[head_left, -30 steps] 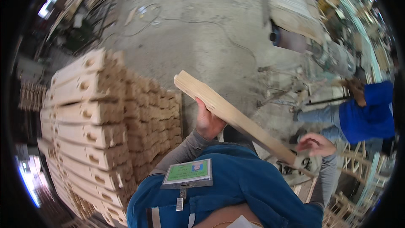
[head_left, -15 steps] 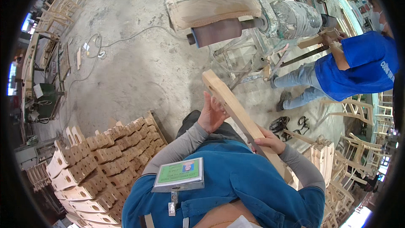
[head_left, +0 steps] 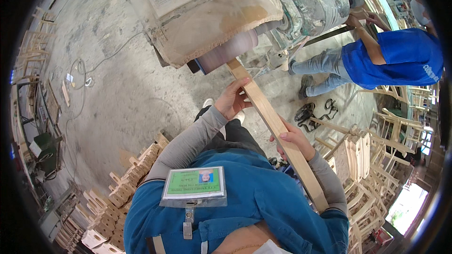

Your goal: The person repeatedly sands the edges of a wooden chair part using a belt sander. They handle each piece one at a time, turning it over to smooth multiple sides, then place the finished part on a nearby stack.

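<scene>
A long pale wooden bar [head_left: 270,115] slants across in front of me, held in both hands. Near its far end my left hand [head_left: 234,98] is closed round it, thumb on top. My right hand [head_left: 295,138] grips it nearer my body, thumb over the upper face. The bar's far end meets the underside of a sanding drum [head_left: 229,51], which looks blurred as if turning. A dusty hood [head_left: 202,19] covers the drum from above. The bar's near end reaches back beside my right forearm.
Stacked slotted wooden pieces [head_left: 106,211] stand at the lower left. More wooden parts [head_left: 355,155] and chair frames [head_left: 395,127] fill the right. A co-worker in a blue shirt [head_left: 400,59] works at the machine's other end, beside a wrapped motor [head_left: 318,9]. A cable [head_left: 84,99] lies on the floor.
I have come closer to the sanding machine. The bar's far end, apart from the drum before, now meets it. Both hands still hold the bar, and the left has its thumb over it.
</scene>
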`<state>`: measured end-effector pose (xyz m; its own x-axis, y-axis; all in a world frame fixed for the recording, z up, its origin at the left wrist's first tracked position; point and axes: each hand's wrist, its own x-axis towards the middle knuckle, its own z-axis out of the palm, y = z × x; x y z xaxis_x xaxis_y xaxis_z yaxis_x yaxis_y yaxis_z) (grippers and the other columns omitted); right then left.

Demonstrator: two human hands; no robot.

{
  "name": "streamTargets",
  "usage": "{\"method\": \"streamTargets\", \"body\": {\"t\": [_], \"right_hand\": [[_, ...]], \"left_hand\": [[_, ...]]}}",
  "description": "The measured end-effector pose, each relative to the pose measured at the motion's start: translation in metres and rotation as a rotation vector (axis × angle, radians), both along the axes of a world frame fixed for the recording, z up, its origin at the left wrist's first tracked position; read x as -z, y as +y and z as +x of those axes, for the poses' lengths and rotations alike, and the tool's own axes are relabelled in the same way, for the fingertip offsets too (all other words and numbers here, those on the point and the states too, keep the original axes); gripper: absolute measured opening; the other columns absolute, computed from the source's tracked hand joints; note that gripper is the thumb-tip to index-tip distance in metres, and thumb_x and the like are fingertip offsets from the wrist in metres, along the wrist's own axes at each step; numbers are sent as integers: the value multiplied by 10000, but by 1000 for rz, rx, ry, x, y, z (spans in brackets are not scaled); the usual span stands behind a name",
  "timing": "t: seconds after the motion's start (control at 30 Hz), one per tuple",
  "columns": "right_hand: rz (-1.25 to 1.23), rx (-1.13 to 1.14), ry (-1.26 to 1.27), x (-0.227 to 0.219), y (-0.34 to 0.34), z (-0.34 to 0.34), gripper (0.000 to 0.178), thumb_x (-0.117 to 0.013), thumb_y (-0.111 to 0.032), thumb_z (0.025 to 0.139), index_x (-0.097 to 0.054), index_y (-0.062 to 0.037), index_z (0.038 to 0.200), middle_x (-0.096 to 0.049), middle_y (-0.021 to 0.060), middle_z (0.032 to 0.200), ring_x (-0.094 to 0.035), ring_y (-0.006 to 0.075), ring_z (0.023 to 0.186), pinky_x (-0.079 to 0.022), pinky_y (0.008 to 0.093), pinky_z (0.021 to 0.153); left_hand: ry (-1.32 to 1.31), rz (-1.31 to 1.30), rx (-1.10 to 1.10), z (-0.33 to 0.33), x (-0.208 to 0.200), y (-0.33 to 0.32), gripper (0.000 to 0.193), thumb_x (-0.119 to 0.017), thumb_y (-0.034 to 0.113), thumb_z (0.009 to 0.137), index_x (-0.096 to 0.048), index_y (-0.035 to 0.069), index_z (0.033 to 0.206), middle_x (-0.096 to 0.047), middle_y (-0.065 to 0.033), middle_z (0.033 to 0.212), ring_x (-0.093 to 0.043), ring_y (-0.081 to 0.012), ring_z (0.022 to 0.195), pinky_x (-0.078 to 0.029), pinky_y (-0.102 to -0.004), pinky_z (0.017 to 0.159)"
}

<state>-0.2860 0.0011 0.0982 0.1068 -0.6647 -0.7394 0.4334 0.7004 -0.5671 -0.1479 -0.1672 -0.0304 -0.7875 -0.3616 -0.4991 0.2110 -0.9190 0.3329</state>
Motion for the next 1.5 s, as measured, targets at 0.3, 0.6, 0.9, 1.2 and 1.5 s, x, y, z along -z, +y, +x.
{"method": "streamTargets", "body": {"t": [0.3,0.6,0.9,1.2,1.5], "right_hand": [[34,-34,51,-10,-23,-7,717,-523,-228,792,-200,-149,1428,-529,94,837,-521,121,500,-439,242,428],[53,-63,75,-16,-44,-7,711,-519,-229,787,-214,-137,1424,-521,91,822,-518,126,488,-436,248,419],[26,-56,120,-16,-39,-4,711,-519,-230,792,-211,-114,1422,-522,86,860,-527,115,579,-444,228,491],[-8,-99,189,-11,-33,-6,681,-514,-260,810,-251,-79,1411,-533,45,996,-494,88,770,-407,205,661],[-40,-31,165,-19,-18,4,704,-494,-184,798,-184,-109,1426,-508,115,859,-546,142,545,-467,251,422]], "left_hand": [[41,51,-66,-1,-4,-11,400,-582,367,843,-500,41,1060,-537,-105,1049,-553,-276,1028,-460,-460,888],[71,62,-113,-1,-1,-21,378,-565,347,856,-463,54,1073,-539,-114,1047,-555,-291,1019,-475,-457,861],[11,92,-90,-6,-4,-23,357,-559,339,859,-478,63,1070,-550,-123,1049,-559,-297,1024,-482,-453,854],[80,84,-76,-7,2,-24,388,-569,329,858,-447,57,1106,-557,-127,1041,-561,-304,1020,-487,-461,861],[72,22,-38,0,-10,-11,434,-593,358,839,-451,44,1104,-554,-126,1037,-556,-298,1029,-488,-459,855]]}}
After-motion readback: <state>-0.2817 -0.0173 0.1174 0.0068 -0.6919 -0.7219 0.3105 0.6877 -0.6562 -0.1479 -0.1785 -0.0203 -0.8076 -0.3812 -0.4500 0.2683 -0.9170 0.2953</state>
